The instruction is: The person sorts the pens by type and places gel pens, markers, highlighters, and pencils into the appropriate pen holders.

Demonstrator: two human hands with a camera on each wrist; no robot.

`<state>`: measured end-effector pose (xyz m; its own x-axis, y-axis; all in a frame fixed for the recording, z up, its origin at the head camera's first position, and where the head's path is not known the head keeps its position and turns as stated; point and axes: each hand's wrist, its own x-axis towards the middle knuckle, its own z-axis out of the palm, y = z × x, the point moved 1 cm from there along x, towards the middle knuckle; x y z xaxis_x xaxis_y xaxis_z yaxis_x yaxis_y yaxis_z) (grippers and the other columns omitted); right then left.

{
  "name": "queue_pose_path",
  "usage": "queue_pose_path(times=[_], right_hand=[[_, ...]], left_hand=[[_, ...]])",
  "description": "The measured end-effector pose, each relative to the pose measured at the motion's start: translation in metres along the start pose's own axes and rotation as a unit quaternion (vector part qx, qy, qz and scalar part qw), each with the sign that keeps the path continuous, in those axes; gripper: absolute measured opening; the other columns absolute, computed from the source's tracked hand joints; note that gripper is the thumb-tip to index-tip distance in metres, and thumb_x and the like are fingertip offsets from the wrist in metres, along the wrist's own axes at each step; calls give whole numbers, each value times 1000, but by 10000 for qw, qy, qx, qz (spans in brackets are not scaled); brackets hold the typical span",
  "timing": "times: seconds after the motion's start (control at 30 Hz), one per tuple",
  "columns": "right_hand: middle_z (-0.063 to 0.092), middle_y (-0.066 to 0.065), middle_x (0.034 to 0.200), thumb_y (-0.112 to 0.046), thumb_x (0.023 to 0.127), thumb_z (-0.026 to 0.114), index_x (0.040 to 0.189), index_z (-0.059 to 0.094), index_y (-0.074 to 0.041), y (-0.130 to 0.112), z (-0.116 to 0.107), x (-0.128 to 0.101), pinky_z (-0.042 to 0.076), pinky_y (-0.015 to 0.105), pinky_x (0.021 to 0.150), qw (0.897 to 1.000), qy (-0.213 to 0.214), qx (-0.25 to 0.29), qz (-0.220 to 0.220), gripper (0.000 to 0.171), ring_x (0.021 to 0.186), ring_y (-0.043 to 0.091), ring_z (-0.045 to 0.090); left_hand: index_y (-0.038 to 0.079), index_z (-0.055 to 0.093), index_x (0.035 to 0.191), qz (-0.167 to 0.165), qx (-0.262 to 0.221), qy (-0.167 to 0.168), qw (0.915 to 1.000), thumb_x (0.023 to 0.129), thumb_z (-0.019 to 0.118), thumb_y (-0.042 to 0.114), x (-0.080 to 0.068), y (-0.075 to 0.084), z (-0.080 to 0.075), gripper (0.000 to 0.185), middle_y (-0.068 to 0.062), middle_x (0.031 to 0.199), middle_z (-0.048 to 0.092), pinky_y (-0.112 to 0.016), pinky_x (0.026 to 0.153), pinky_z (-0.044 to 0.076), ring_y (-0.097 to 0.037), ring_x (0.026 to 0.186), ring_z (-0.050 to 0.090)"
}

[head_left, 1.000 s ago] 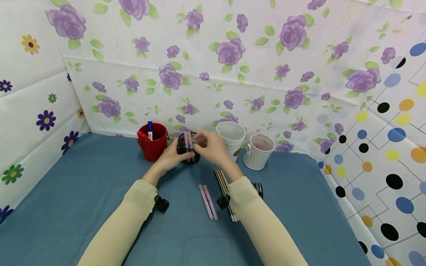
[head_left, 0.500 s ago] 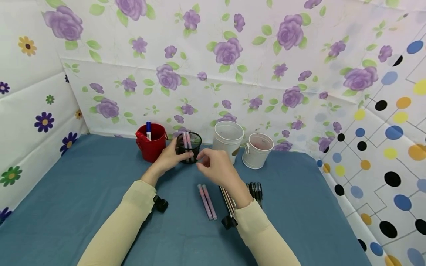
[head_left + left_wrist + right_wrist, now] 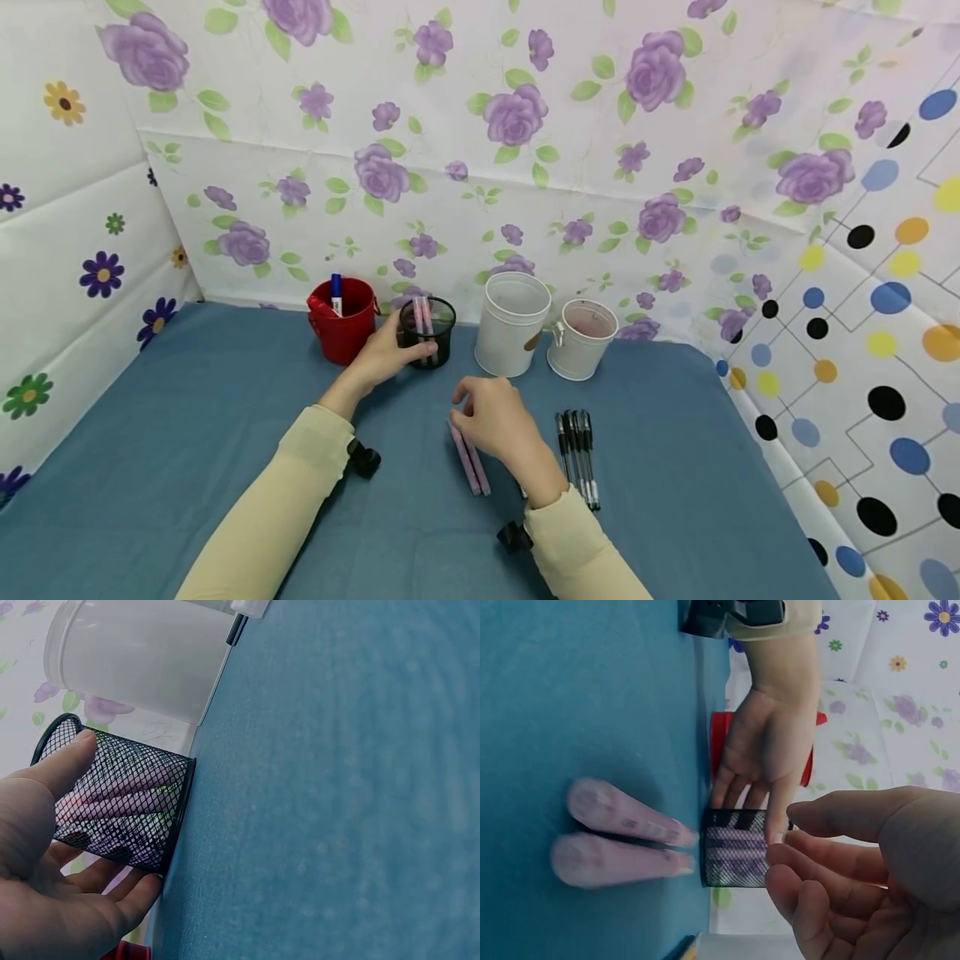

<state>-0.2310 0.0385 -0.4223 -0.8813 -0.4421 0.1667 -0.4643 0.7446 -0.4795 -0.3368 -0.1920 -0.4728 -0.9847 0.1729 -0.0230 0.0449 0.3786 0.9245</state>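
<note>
My left hand (image 3: 378, 350) holds a black mesh pen cup (image 3: 442, 346) near the back wall, thumb on one side and fingers on the other. Pink pens (image 3: 422, 312) stand inside, and show through the mesh cup (image 3: 127, 787) in the left wrist view. My right hand (image 3: 498, 421) hovers above two more pink pens (image 3: 467, 467) that lie side by side on the cloth. In the right wrist view its loosely bent fingers hold nothing, and the two pens (image 3: 622, 859) lie apart from the right hand (image 3: 855, 877).
Left of the mesh cup stands a red bucket (image 3: 345, 337) with a blue-capped marker (image 3: 337, 292) and a red marker (image 3: 321, 307). A tall white bucket (image 3: 506, 337) and a smaller white bucket (image 3: 577, 354) stand to the right. Several black-capped pens (image 3: 577, 450) lie on the blue cloth (image 3: 675, 483).
My right hand has left the mesh cup's rim and come down toward me, over the loose pink pens, hiding most of the pencils. The left hand stays on the cup.
</note>
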Motion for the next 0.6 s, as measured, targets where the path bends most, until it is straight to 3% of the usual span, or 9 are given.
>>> queue_pose_path(times=[0.27,0.6], right_hand=[[68,0,73,-16,98,78,100,78,-8,2,7,-6,53,28,58,9996,-212,-78,194,9,62,10,61],[61,-4,62,-13,99,76,94,78,-7,8,13,-8,46,27,49,9986,-413,-9,323,8,48,9,52]], left_hand=[[18,14,172,-24,9,-44,10000,99,77,45,1,-3,0,100,-16,172,31,-64,122,34,-40,155,35],[17,14,172,3,-50,-76,10000,98,77,45,1,0,1,101,-17,171,32,-63,121,35,-40,154,36]])
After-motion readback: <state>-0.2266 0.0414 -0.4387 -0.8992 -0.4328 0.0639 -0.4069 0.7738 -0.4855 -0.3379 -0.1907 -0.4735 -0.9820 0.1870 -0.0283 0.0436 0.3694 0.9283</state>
